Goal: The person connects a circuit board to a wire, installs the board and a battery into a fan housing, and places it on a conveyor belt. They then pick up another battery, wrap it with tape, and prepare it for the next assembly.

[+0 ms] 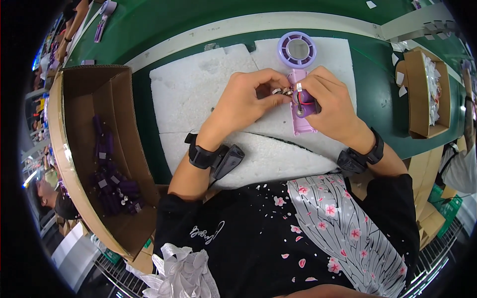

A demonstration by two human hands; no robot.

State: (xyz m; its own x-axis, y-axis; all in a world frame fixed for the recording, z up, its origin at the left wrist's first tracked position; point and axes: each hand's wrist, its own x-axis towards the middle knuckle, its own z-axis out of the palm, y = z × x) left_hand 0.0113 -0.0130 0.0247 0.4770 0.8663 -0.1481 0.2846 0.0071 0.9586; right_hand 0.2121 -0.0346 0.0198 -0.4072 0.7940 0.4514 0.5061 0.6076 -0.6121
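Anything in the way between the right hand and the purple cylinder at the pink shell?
Nothing visible: the right hand grips the purple cylinder at the pink shell. Red wires run across the cylinder, and the left hand pinches a small metallic part just left of it.

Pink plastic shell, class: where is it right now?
In the head view, the pink plastic shell is right of centre over white foam, below the lilac ring, partly under the right hand.

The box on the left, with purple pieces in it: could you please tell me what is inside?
Inside the box are loosely heaped purple cylinders, some bearing white labels. Whatever lies beneath the heap is covered by the upper pieces.
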